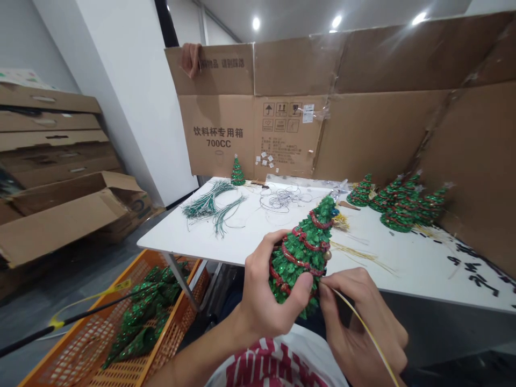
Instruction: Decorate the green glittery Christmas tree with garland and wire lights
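My left hand (274, 290) is wrapped round a small green Christmas tree (300, 250) with red garland and a few baubles, tilted to the right in front of the table. Thumb and fingers of my right hand (358, 317) pinch a thin yellow-white wire (365, 322) close to the tree's lower right side. That wire trails down and to the right. Whether its tip touches the tree is hidden by my fingertips.
On the white table (258, 220) lie green wire bundles (207, 201), tangled thin wire (284, 199), yellow strands (360, 252) and black pieces (475, 269). Several finished-looking trees (403, 209) stand right. Cardboard (290, 70) walls the back. An orange crate (72, 344) holds green cones.
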Tool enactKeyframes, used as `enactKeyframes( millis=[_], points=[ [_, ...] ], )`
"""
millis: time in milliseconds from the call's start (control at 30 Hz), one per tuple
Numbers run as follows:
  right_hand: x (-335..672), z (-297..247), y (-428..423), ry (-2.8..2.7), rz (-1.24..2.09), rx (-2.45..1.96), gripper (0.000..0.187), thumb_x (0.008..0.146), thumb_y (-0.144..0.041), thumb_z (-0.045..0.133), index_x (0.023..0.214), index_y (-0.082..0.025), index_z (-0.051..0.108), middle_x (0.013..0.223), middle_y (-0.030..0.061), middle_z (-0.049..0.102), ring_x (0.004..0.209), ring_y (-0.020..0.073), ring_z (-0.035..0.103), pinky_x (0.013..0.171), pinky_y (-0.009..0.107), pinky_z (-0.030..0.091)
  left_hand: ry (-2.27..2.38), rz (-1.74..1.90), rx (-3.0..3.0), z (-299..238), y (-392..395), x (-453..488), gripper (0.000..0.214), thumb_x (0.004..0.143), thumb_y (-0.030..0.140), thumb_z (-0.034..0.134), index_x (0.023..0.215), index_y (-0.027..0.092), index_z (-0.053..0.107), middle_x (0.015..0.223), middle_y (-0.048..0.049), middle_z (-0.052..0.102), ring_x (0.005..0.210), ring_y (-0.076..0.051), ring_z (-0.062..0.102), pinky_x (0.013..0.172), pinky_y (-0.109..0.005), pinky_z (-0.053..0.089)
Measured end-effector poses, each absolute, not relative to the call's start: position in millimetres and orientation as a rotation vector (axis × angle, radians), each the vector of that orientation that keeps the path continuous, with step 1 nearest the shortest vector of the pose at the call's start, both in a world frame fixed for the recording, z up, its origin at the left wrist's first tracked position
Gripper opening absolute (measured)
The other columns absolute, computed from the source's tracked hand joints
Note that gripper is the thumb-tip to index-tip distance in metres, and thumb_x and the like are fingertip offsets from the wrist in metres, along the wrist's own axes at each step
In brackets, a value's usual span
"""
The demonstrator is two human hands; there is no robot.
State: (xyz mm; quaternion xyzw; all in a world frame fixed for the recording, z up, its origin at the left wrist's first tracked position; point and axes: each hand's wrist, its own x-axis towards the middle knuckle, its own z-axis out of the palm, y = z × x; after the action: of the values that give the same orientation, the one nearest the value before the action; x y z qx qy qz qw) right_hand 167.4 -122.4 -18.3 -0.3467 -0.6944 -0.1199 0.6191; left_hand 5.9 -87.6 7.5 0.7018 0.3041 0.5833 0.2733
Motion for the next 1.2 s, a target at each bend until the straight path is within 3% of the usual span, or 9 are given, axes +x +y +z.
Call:
enactKeyframes(
  millis=[233, 433, 700, 1000, 1200],
  points=[
    [167.8, -20.0, -113.9, -1.609, -0.271, -0.803, 0.032, 0.094, 0.005, 0.069, 0.112, -0.022, 0.068, 0.086, 0.0035, 0.069, 0.073, 0.0198, 0.067, 0.065, 0.033, 0.056, 0.930, 1.576, 1.924, 1.2, -80.8, 6.3, 0.049, 0.090, 0.033, 0.076, 0.135, 0.021, 0.060, 0.119, -0.0076, 0.078, 0.102, -0.028, 0.074, 0.095, -0.038, 0.056],
    [166.8, -29.0, -99.2, -1.607, -0.167, -0.865, 0.022, 0.099, -0.001, 0.066, 0.107, -0.022, 0.065, 0.087, 0.0017, 0.067, 0.075, 0.0183, 0.066, 0.068, 0.032, 0.055, 1.037, 1.598, 1.958, -2.7, -70.2, 5.1, 0.049, 0.089, 0.032, 0.079, 0.132, 0.021, 0.061, 0.122, -0.0087, 0.077, 0.108, -0.029, 0.074, 0.098, -0.038, 0.055],
    [178.1, -22.4, -105.3, -1.618, -0.080, -0.855, 0.021, 0.098, -0.003, 0.072, 0.109, -0.021, 0.070, 0.093, 0.0027, 0.073, 0.083, 0.0178, 0.072, 0.076, 0.029, 0.058, 0.949, 1.436, 1.810, 2.0, -70.3, 5.4, 0.038, 0.100, 0.044, 0.069, 0.128, 0.019, 0.064, 0.115, -0.0068, 0.079, 0.102, -0.027, 0.074, 0.097, -0.037, 0.054],
    [176.5, -14.9, -116.1, -1.529, -0.027, -1.023, 0.010, 0.102, -0.016, 0.075, 0.099, -0.025, 0.071, 0.087, -0.0018, 0.074, 0.076, 0.0134, 0.071, 0.075, 0.023, 0.055, 0.910, 1.399, 1.751, 1.6, -72.1, 7.2, 0.038, 0.100, 0.044, 0.070, 0.128, 0.019, 0.064, 0.115, -0.0058, 0.079, 0.103, -0.025, 0.073, 0.099, -0.036, 0.055],
    [178.2, -18.4, -115.1, -1.629, -0.106, -0.952, 0.013, 0.102, -0.009, 0.072, 0.105, -0.022, 0.070, 0.091, 0.0011, 0.073, 0.079, 0.0150, 0.071, 0.076, 0.026, 0.056, 0.899, 1.414, 1.772, -1.0, -73.3, 8.1, 0.037, 0.100, 0.042, 0.070, 0.129, 0.020, 0.064, 0.115, -0.0049, 0.079, 0.104, -0.025, 0.074, 0.099, -0.036, 0.055]
  ],
)
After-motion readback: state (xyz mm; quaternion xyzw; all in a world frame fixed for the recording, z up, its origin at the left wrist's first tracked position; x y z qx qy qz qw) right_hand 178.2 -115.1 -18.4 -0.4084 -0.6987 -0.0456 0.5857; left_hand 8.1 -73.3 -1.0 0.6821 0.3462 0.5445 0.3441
